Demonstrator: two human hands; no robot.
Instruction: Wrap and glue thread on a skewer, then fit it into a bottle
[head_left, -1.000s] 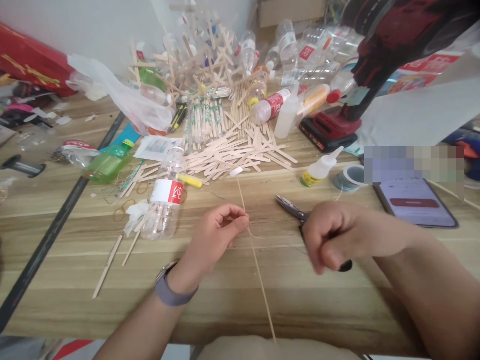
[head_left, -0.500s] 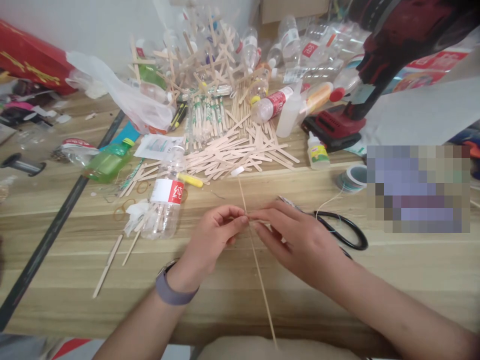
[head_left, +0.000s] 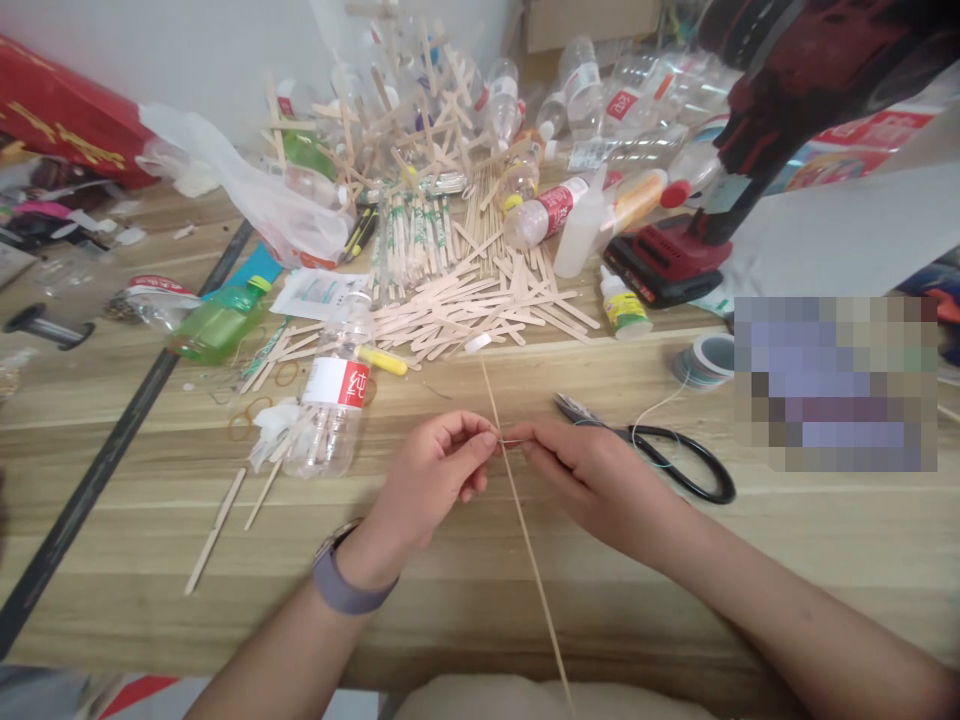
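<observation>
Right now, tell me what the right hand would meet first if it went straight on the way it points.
Probably the thin stick, just ahead of the right hand, then the left hand; depth is unclear.

No full word or number can be read across the crowded surface (head_left: 420, 610). A large white character, set aslant, stands on the red panel of the front clear bottle's label (head_left: 337, 383); another marks a red label (head_left: 621, 104) among the bottles behind. Gold script on the red bag (head_left: 71, 120), green print on the wrapped sticks (head_left: 412, 240) and lettering on the yellow-labelled glue bottle (head_left: 624, 308) are too blurred to decipher.
</observation>
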